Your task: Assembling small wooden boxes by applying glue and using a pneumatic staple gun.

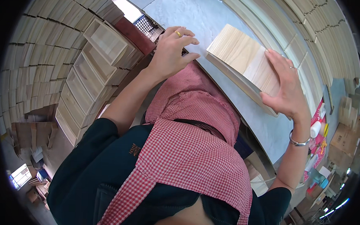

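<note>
A pale wooden box (237,51) lies at an angle on the light grey-blue worktop (280,138), its broad grained face up. My right hand (286,82) grips its right end, the thumb at the near edge and the fingers across the top. Over the table's near edge, left of the box, hovers my left hand (172,50). Its fingers are bent and apart with nothing between them, and a gap separates it from the box.
Open wooden trays (105,42) are stacked to my left, before tall piles of wooden pieces (43,48). A dark blue basket (145,26) sits beyond my left hand. Long rows of wooden pieces (310,22) line the table's far side. Cardboard boxes (343,142) stand far right.
</note>
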A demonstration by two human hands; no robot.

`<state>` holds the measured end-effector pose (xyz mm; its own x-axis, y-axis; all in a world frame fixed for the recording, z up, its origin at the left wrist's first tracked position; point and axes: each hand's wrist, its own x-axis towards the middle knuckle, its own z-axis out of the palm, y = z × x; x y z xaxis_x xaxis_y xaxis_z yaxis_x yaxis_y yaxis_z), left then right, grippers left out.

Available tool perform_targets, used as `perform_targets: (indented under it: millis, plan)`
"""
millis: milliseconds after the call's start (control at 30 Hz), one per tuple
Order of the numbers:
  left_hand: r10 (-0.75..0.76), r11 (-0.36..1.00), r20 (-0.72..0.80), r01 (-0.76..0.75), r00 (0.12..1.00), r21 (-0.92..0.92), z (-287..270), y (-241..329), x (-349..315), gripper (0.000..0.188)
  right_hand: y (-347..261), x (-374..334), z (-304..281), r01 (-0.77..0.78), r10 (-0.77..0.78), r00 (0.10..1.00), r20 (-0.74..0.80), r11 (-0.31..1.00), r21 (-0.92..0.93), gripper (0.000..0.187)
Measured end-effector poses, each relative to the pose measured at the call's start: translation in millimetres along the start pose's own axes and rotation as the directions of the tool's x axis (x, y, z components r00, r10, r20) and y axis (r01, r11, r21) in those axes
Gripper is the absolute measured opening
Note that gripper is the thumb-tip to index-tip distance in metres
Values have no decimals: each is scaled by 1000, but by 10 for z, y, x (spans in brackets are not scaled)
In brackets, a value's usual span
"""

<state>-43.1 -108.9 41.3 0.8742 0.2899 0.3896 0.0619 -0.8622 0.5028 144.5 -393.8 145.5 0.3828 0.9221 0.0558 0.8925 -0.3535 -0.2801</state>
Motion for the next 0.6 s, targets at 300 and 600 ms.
perform_targets:
  millis: [300,600]
  plan:
    - [-103,982,97,116,990,-146,-15,65,-24,32,23,-213,-226,-92,89,994,64,995,46,88]
    - [-73,973,109,95,991,-210,44,293,154,29,-19,-126,34,-54,54,998,-18,998,43,88]
